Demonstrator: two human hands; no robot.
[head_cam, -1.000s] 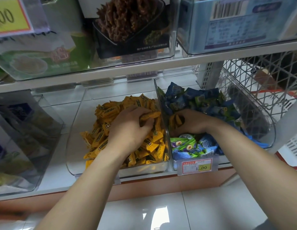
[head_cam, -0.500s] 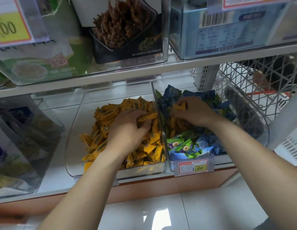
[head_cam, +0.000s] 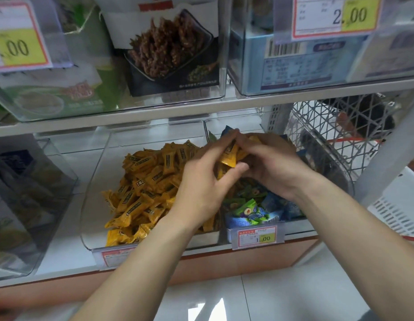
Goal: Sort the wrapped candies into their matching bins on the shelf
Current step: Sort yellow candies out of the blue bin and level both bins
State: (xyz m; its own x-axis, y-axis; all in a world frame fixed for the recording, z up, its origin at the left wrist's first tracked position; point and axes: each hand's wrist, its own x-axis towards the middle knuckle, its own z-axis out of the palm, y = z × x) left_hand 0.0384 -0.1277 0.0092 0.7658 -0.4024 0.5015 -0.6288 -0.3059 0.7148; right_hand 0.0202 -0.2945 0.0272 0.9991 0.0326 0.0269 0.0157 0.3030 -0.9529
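Note:
Two clear bins stand side by side on the lower shelf. The left bin (head_cam: 97,172) holds a heap of yellow wrapped candies (head_cam: 145,186). In the right bin (head_cam: 349,188) lie blue and green wrapped candies (head_cam: 254,209). Both hands meet above the wall between the bins. My right hand (head_cam: 270,167) grips a bunch of yellow candies (head_cam: 231,156) lifted over the right bin. Fingers of my left hand (head_cam: 206,177) close around the same bunch from the left side. Much of the right bin's contents is hidden under my hands.
A price tag (head_cam: 257,236) hangs on the right bin's front. The upper shelf (head_cam: 201,107) carries clear boxes of snack packs close above the hands. A white wire basket (head_cam: 335,128) stands to the right, another clear bin (head_cam: 34,193) at the left.
My right hand rose out of the right bin with yellow candies. My left hand left the yellow pile and moved right to meet it at the bin divider.

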